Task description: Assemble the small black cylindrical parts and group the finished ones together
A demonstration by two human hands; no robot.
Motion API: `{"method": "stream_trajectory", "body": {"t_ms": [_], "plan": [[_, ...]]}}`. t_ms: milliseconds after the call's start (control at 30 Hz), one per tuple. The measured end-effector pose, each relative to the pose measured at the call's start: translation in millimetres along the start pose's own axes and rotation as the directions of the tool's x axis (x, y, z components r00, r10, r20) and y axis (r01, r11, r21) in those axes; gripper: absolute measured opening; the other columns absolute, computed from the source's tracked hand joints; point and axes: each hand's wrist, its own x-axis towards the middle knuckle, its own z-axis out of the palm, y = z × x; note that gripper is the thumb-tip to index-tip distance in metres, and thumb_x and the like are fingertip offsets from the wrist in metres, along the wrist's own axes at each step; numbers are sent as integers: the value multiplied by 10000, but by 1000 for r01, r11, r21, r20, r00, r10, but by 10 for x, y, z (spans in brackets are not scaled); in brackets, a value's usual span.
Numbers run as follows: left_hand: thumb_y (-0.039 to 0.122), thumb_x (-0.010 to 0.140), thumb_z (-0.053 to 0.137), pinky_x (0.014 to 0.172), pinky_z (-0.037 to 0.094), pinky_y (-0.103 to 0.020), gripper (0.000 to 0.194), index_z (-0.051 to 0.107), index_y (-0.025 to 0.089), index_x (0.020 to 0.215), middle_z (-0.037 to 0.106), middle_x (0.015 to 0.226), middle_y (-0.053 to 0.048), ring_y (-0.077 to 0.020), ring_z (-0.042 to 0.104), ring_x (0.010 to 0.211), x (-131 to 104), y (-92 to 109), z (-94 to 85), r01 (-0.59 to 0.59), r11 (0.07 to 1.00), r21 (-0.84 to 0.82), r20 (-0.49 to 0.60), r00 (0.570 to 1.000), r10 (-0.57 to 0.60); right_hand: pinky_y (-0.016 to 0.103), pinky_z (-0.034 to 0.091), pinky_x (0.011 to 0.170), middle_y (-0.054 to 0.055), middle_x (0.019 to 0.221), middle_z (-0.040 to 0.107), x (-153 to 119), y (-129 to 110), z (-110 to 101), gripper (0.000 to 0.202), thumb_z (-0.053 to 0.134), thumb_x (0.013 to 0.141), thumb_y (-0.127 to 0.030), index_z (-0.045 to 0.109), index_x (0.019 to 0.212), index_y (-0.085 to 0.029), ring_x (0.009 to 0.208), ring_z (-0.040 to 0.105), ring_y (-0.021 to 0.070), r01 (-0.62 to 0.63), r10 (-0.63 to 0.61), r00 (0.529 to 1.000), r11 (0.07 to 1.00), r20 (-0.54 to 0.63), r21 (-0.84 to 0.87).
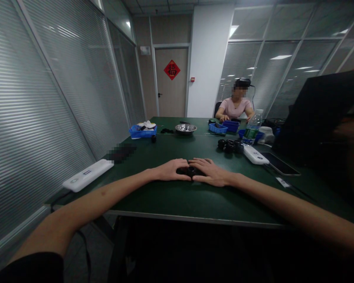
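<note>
On the green table (pixel 165 196), my left hand (pixel 171 169) and my right hand (pixel 209 171) meet in front of me. Between them sits a small black round part (pixel 191 171) with a ring-like top. Both thumbs come together on its near side, and the fingers curve round its far side, where the fingertips meet. The hands cover much of the part, so its full shape is hidden. Right of my hands lies a cluster of similar black parts (pixel 230 146).
White power banks (pixel 88 175) (pixel 255 155) lie left and right, the latter beside a phone (pixel 279 163) and water bottle (pixel 252 127). Farther back are a metal bowl (pixel 185 129), a blue basket (pixel 143 131), blue trays (pixel 218 128) and a seated person (pixel 235 108). A dark monitor-like shape (pixel 321 114) stands right.
</note>
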Motion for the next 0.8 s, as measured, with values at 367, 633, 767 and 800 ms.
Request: {"method": "stream_trajectory", "body": {"t_ms": [367,633,767,800], "plan": [[409,851,799,992,441,-356,568,627,193,1348,650,1260,-85,-231,593,1156,-5,-35,26,56,945,-322,9,998,-56,583,164,1243,124,1667,339,-1,-9,-13,717,370,1030,-665,329,1618,-256,1548,271,329,-12,11,1000,1000,25,25],[424,871,772,939,445,-337,549,632,185,1344,648,1254,-90,-211,593,1100,3,5,-10,87,933,-349,43,996,-77,594,168,1236,113,1663,352,2,29,11,695,360,1036,-656,326,1618,-277,1540,287,325,-4,4,1000,1000,21,15],[428,857,783,943,445,-337,522,643,173,1290,656,1213,-77,-207,601,1080,1,7,-12,116,927,-358,51,993,-104,600,169,1235,102,1657,366,-6,32,2,672,367,1036,-650,357,1604,-293,1534,300,335,5,-6,1000,1000,13,31],[431,858,780,931,448,-333,520,638,172,1286,656,1200,-71,-203,602,1066,0,11,-14,126,925,-358,58,992,-112,600,170,1235,101,1656,369,-7,32,-2,665,368,1037,-647,364,1601,-295,1533,303,335,7,-8,1000,999,11,34]]}}
